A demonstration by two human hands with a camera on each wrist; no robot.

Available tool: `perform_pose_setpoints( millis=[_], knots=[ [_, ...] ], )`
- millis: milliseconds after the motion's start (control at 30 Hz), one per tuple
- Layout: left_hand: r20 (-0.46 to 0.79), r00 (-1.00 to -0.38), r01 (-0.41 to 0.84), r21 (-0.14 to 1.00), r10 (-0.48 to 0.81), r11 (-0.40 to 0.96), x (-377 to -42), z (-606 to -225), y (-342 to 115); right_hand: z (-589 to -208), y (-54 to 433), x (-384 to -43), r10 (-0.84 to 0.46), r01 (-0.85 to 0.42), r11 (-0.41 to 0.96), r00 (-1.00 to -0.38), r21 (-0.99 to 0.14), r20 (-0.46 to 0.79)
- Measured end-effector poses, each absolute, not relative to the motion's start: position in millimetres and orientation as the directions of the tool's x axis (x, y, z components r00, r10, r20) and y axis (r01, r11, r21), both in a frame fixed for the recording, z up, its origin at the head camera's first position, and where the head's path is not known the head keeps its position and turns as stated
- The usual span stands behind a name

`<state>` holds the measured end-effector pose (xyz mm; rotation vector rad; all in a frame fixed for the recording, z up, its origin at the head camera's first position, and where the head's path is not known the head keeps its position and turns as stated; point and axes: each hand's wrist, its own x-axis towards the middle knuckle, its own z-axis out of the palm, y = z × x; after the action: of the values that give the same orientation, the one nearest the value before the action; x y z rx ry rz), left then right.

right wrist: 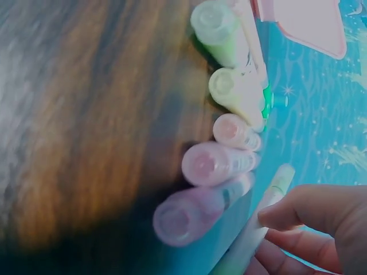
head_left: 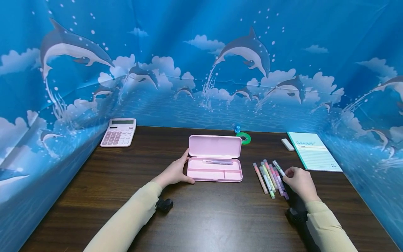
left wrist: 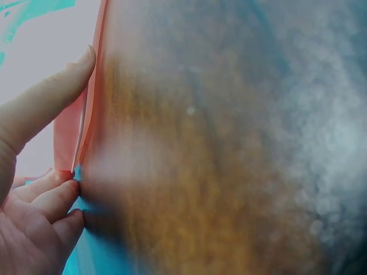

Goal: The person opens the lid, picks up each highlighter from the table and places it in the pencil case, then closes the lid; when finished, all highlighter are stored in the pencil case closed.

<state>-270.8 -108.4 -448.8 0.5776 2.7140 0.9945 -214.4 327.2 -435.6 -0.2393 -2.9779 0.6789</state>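
Note:
A pink pencil case point(head_left: 215, 147) lies open on the table, its lid leaning back, with one pen point(head_left: 218, 162) in the long upper compartment. My left hand point(head_left: 174, 171) grips the left end of the case, thumb at the front corner and fingers toward the hinge; the left wrist view shows them on the case's edge point(left wrist: 69, 140). To the right, several highlighters point(head_left: 260, 178) in pastel colours lie side by side. Beside them my right hand point(head_left: 299, 182) pinches another highlighter point(head_left: 278, 168) between thumb and fingers, its pale green end showing in the right wrist view.
Behind the case are a green tape roll point(head_left: 245, 138) and a small blue item point(head_left: 237, 129). A white eraser point(head_left: 287, 144) lies next to a notepad point(head_left: 315, 152) at the right. A pink calculator point(head_left: 119, 132) sits far left. A dolphin-print cloth point(head_left: 201, 70) borders the table.

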Motion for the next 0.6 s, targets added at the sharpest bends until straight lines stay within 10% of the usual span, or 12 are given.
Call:
perform_pose_setpoints(
  millis=[600],
  knots=[
    [-0.040, -0.912, 0.292, 0.637, 0.409, 0.713, -270.0, -449.7, -108.0, -423.1, 288.2, -224.0, 0.038, -0.009, 0.927, -0.992, -0.376, 0.118]
  ],
)
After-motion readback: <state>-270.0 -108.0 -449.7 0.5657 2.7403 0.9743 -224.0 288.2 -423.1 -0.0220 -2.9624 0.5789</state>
